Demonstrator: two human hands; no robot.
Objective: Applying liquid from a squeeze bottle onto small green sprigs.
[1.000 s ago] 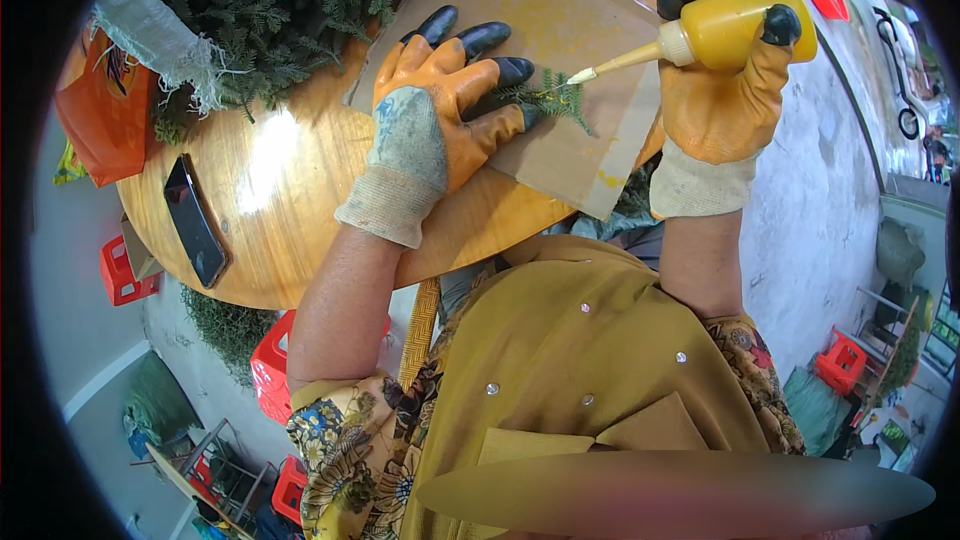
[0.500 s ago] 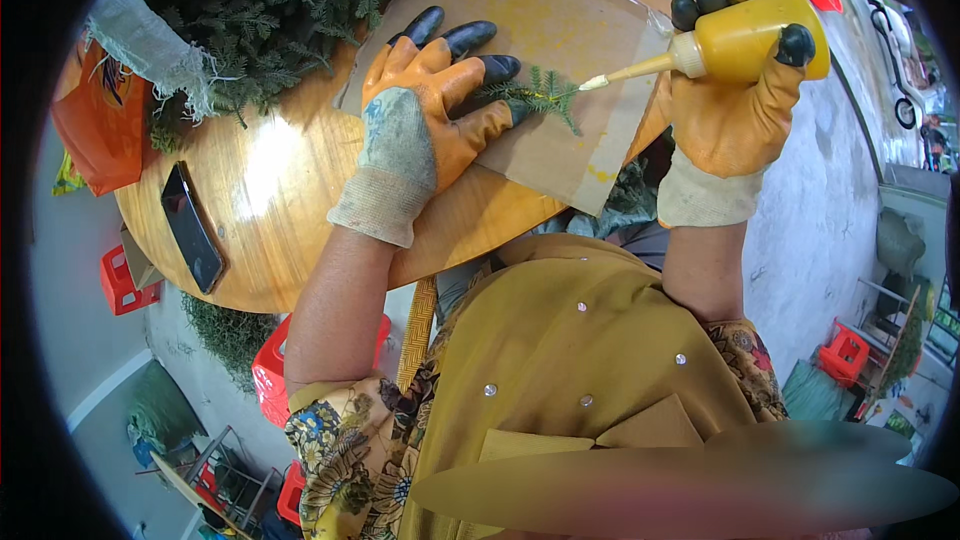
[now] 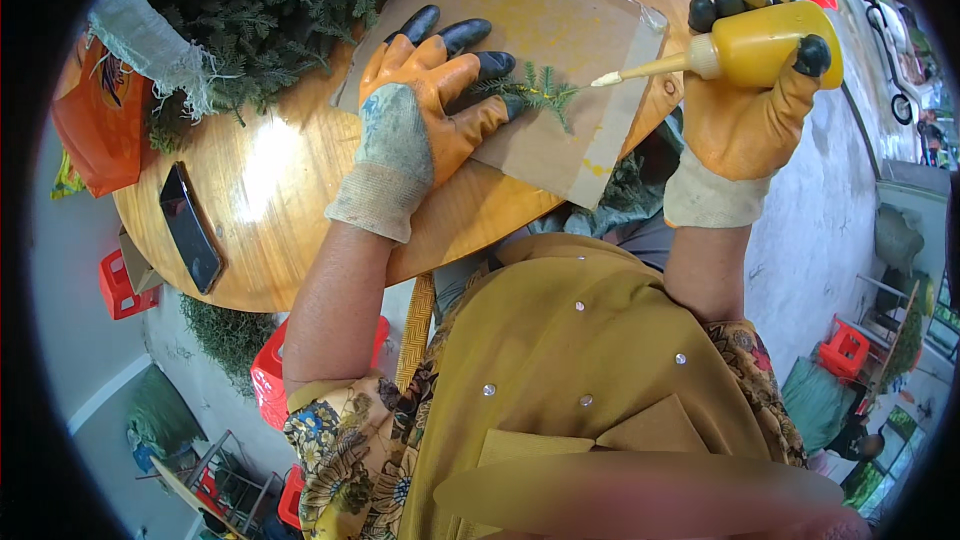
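My left hand (image 3: 430,105), in an orange rubber-coated glove with dark fingertips, rests on a flat sheet of cardboard (image 3: 545,155). Its thumb and index finger pinch the stem end of a small green fir sprig (image 3: 548,93), and the other fingers stretch forward. Yellow liquid shows along the sprig's middle. On the right, my gloved right hand (image 3: 745,125) is wrapped round a yellow squeeze bottle (image 3: 775,45), held sideways above the board's right edge. The bottle's long nozzle (image 3: 640,70) has a whitish tip that points left, just clear of the sprig.
A large heap of fir branches (image 3: 260,20) covers the far left of the round wooden table (image 3: 270,240). Near it are a phone (image 3: 190,230) and an orange bag (image 3: 98,125). Yellow stains mark the cardboard. Red stools (image 3: 270,370) stand on the floor.
My right hand has drawn the bottle slightly to the right, and its nozzle tip has come away from the sprig. My left hand is almost still on the sprig.
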